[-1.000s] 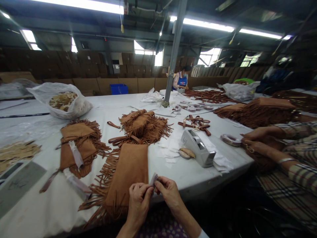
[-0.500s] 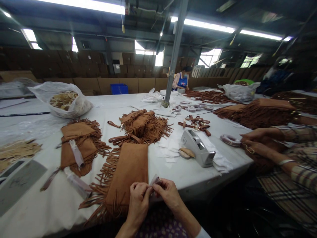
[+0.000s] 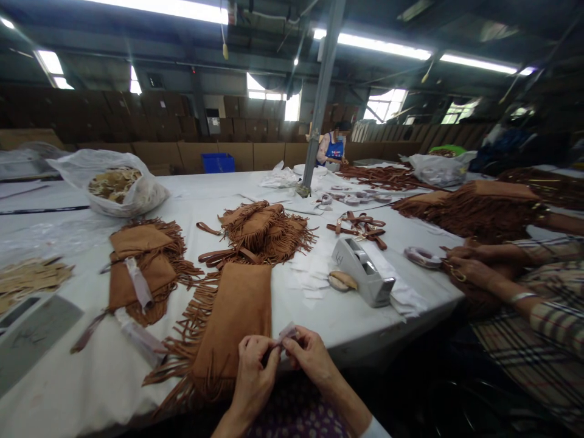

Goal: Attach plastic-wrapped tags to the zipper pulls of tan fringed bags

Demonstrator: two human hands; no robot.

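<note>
My left hand [image 3: 253, 372] and my right hand [image 3: 309, 355] meet at the near edge of the white table [image 3: 191, 194]. Both pinch a small pale strip [image 3: 286, 332] between their fingertips. Just beyond them lies a brown suede fringed bag [image 3: 232, 316], flat on the table with its fringe to the left. My left hand rests against its near end.
More fringed bags [image 3: 141, 267] [image 3: 264, 228] lie on the table, with brown straps [image 3: 360, 226], a grey tape dispenser [image 3: 362, 271] and a plastic bag of pale pieces [image 3: 114, 182]. A person in plaid sleeves [image 3: 538, 298] works at the right; another person [image 3: 335, 146] stands far back.
My hands have stayed at the table edge, working the pale strip lower between the fingertips. The hands of the person at the right have drawn slightly closer together.
</note>
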